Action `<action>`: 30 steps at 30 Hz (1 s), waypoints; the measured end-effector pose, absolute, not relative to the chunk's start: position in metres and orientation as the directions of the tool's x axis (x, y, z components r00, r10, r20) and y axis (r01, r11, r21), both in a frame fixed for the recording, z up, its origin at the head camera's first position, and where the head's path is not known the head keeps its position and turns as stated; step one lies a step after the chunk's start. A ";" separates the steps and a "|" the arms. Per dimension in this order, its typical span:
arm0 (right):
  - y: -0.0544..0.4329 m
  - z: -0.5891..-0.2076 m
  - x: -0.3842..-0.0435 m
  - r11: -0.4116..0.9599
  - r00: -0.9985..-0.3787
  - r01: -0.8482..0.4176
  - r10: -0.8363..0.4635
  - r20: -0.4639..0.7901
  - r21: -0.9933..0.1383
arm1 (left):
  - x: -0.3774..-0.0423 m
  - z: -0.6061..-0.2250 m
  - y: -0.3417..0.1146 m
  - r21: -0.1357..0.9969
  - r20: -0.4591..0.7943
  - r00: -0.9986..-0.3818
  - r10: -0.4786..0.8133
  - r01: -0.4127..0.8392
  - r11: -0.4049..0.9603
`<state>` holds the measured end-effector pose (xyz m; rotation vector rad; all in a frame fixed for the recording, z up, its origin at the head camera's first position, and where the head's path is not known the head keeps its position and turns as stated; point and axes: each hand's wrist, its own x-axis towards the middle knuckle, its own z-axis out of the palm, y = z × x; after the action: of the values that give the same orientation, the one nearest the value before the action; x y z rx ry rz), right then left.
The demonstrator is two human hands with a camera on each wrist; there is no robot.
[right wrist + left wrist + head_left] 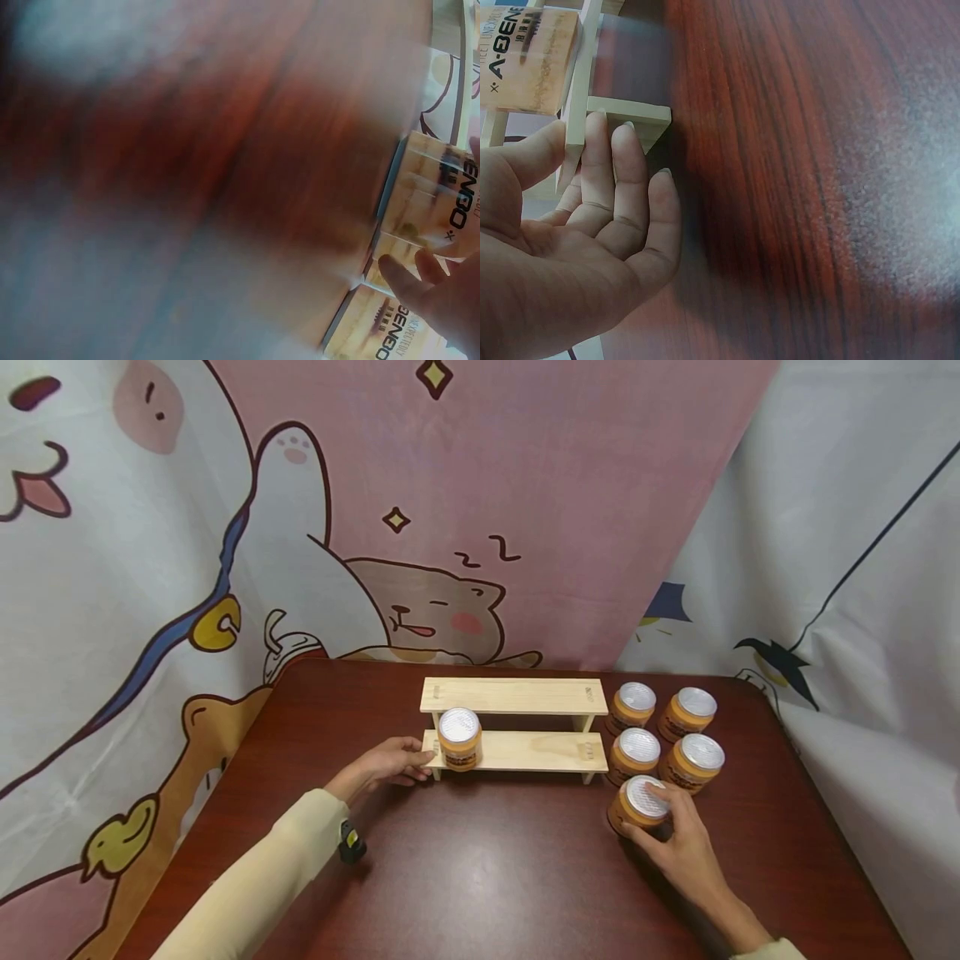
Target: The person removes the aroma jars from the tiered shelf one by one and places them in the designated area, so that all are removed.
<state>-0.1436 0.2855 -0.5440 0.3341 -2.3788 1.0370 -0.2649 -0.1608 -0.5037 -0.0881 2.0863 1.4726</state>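
Note:
A two-tier light wooden stand (pixel 525 751) stands on the dark red-brown table. On the left part of its lower board sits an orange jar (pixel 461 747) with a silvery lid; its printed label (pixel 529 64) shows in the left wrist view. My left hand (pixel 390 762) pinches the left end of that lower board between thumb and fingers, beside a short leg (pixel 637 112). To the right of the stand, my right hand (pixel 678 831) grips the frontmost jar (pixel 628 810) of a group, thumb at its near side and fingers at the far right of its lid.
Behind the gripped jar stand several like jars: two at the back (pixel 632 708) (pixel 687 714) and two in the middle (pixel 634 757) (pixel 693 763). The upper board (pixel 513 696) rises behind the lower one. Cartoon-printed cloth (pixel 570 527) hangs along the table's back edge.

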 end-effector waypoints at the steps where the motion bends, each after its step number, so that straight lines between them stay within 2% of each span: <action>1: 0.286 -0.544 -0.143 0.674 -0.832 -0.424 -0.026 0.554 -0.605 | -0.265 -0.504 -0.161 0.843 -0.489 -0.830 0.267 -0.372 0.390; 9: 0.288 -0.520 -0.140 0.685 -0.810 -0.447 -0.037 0.585 -0.575 | -0.265 -0.503 -0.162 0.838 -0.497 -0.827 0.265 -0.378 0.394; 15: 0.260 -0.488 -0.148 0.640 -0.703 -0.583 -0.088 0.706 -0.501 | -0.266 -0.502 -0.162 0.836 -0.502 -0.826 0.255 -0.387 0.390; 17: 0.244 -0.481 -0.149 0.609 -0.690 -0.623 -0.131 0.712 -0.492 | -0.266 -0.502 -0.162 0.837 -0.501 -0.826 0.257 -0.387 0.387; 24: 0.183 -0.480 -0.159 0.543 -0.786 -0.602 -0.276 0.553 -0.585 | -0.266 -0.501 -0.162 0.842 -0.493 -0.830 0.261 -0.379 0.385; 30: 0.132 -0.499 -0.177 0.508 -0.787 -0.615 -0.350 0.507 -0.603 | -0.265 -0.503 -0.163 0.844 -0.489 -0.831 0.265 -0.374 0.384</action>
<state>-0.1772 0.1321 -0.4994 0.8070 -2.4341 1.1621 -0.2647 -0.1631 -0.5027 -0.0931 2.0826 1.4788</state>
